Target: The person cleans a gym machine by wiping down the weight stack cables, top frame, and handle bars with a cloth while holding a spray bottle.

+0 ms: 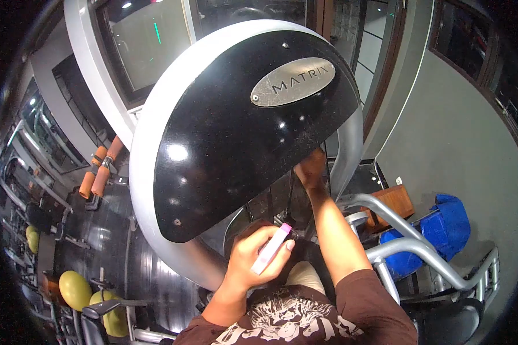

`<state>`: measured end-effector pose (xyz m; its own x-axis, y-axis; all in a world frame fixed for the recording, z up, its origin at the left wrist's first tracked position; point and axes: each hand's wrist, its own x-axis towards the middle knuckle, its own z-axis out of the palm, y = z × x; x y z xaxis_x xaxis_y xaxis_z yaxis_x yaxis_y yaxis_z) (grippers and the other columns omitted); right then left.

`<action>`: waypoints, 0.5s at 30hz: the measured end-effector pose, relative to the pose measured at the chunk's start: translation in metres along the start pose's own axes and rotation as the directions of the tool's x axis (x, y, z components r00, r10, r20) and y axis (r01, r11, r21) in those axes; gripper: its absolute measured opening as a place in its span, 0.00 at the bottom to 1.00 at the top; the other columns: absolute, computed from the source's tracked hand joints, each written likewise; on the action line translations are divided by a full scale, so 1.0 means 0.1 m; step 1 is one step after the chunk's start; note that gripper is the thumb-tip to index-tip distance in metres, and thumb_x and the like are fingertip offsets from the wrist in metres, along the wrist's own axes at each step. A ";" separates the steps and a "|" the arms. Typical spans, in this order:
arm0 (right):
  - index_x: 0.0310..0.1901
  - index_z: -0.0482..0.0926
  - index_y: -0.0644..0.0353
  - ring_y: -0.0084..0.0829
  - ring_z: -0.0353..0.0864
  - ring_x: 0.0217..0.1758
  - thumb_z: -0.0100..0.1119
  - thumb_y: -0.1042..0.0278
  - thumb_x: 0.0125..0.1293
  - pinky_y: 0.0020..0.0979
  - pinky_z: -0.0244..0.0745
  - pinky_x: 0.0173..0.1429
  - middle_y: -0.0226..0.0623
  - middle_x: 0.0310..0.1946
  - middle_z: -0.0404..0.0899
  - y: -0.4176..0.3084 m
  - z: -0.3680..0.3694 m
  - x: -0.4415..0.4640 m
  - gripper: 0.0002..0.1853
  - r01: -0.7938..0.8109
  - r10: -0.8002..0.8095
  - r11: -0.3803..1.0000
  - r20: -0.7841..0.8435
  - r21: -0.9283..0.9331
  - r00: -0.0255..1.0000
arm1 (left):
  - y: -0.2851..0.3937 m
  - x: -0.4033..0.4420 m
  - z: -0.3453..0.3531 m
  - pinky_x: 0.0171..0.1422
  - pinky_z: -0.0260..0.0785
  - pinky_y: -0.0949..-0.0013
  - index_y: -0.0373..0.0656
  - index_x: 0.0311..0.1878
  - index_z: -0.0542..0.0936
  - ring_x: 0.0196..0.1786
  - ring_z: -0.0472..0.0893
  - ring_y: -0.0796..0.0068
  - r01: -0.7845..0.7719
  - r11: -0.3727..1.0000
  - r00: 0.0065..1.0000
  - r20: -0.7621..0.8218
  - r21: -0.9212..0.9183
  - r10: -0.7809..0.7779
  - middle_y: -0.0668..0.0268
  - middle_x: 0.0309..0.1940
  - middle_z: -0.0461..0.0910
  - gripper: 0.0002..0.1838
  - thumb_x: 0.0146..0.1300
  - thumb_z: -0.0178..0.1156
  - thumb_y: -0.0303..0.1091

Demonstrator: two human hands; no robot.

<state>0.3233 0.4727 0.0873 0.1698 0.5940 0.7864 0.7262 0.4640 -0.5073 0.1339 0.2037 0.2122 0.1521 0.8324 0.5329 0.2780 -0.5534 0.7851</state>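
Note:
My left hand (253,256) is closed around a slim white tube with a pink cap (270,253), held tilted in front of my chest. My right hand (311,168) reaches up to the lower edge of the black panel (236,138) on a gym machine. Its fingers are in shadow and partly hidden by that panel, so their grip does not show. Dark vertical cables or rods (290,192) run down beside the right hand. An oval metal MATRIX plate (293,82) is fixed to the panel, and a thick silver frame (147,138) curves around it.
On the right are silver tubular bars (408,256), a blue cloth-like item (449,227) and a brown wooden box (394,204). Orange foam rollers (98,172) and yellow-green balls (75,290) are on the left. A grey wall (443,144) stands on the right.

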 end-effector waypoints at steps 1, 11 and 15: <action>0.53 0.78 0.58 0.56 0.86 0.46 0.67 0.62 0.62 0.51 0.80 0.50 0.52 0.41 0.85 0.00 0.00 -0.10 0.19 -0.056 0.059 0.997 0.041 -0.061 0.997 | 0.00 0.01 -0.01 0.36 0.73 0.75 0.35 0.43 0.84 0.31 0.81 0.80 -0.004 1.000 1.000 -0.001 0.004 0.004 0.66 0.29 0.83 0.11 0.59 0.72 0.27; 0.53 0.78 0.58 0.54 0.86 0.44 0.69 0.72 0.59 0.45 0.81 0.47 0.49 0.42 0.84 -0.53 -0.27 0.02 0.20 -0.080 0.086 0.986 -0.040 0.149 0.995 | -0.01 -0.01 -0.01 0.36 0.73 0.74 0.35 0.43 0.84 0.30 0.81 0.79 -0.016 1.000 1.000 0.009 0.011 0.016 0.65 0.29 0.83 0.11 0.59 0.72 0.26; 0.53 0.78 0.54 0.53 0.83 0.49 0.72 0.72 0.53 0.47 0.81 0.50 0.48 0.47 0.84 0.04 -0.04 -0.07 0.24 0.168 -0.168 0.984 0.013 -0.055 0.986 | -0.04 0.00 -0.01 0.36 0.73 0.74 0.34 0.43 0.84 0.30 0.81 0.80 -0.059 0.998 0.998 0.000 0.023 0.059 0.65 0.29 0.83 0.11 0.59 0.73 0.26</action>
<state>0.3276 0.4675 0.0816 0.0368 0.5163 0.8556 0.7800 0.5203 -0.3475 0.1316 0.2057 0.2092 0.1681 0.7983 0.5783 0.2906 -0.6007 0.7448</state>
